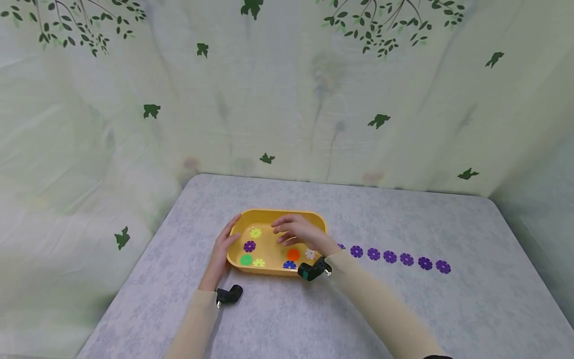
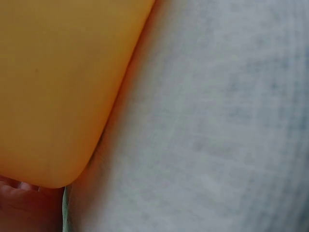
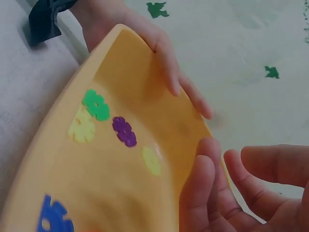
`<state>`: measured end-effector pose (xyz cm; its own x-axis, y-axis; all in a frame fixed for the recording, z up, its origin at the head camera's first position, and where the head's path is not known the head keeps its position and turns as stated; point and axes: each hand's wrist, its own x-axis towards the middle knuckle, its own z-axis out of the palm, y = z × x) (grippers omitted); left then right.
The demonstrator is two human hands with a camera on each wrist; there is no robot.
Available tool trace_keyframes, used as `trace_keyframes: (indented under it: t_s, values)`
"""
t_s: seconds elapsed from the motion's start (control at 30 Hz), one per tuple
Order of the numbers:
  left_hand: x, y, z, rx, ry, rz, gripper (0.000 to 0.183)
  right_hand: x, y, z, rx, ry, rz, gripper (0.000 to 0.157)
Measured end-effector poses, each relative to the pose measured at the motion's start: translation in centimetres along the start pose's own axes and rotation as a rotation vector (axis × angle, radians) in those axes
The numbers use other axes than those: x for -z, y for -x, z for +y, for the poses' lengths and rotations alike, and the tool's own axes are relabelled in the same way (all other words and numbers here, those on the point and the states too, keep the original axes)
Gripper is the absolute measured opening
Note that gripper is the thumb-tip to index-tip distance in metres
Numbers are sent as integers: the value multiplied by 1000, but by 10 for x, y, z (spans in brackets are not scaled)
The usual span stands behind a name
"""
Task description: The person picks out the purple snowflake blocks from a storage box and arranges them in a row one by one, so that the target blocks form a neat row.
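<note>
A yellow plastic tray [image 1: 269, 271] stands on the table with several flower-shaped notched discs lying in it. Among these are a purple disc [image 3: 124, 131], a green disc [image 3: 96, 105], a blue disc [image 3: 54, 215], an orange disc [image 1: 293, 255] and a pale yellow disc [image 1: 255, 233]. My left hand [image 1: 220, 253] grips the tray's left end, its thumb over the rim and the other fingers along the outer wall. Above the tray's interior hovers my right hand [image 1: 298, 232], fingers apart and loosely bent, with nothing between them. Only the tray's outer wall [image 2: 63, 87] and a little skin show in the left wrist view.
To the right of the tray, a row of purple discs [image 1: 389, 257] runs across the grey table [image 1: 287, 319]. Its left end is partly hidden by my right forearm. A pale curtain [image 1: 287, 99] with leaf and bird prints hangs behind the table.
</note>
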<state>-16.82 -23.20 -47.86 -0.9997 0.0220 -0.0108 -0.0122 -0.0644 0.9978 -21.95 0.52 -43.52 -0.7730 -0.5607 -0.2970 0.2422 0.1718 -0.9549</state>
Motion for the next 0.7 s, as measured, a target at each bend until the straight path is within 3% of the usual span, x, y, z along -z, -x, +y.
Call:
trace_keyframes:
  t_s: [0.37, 0.7]
  values:
    - [0, 0, 1, 2, -33, 2, 50, -34, -30, -2, -65, 28, -31, 34]
    - [9, -12, -24, -16, -60, 27, 48, -46, -48, 5, -125, 49, -115, 32]
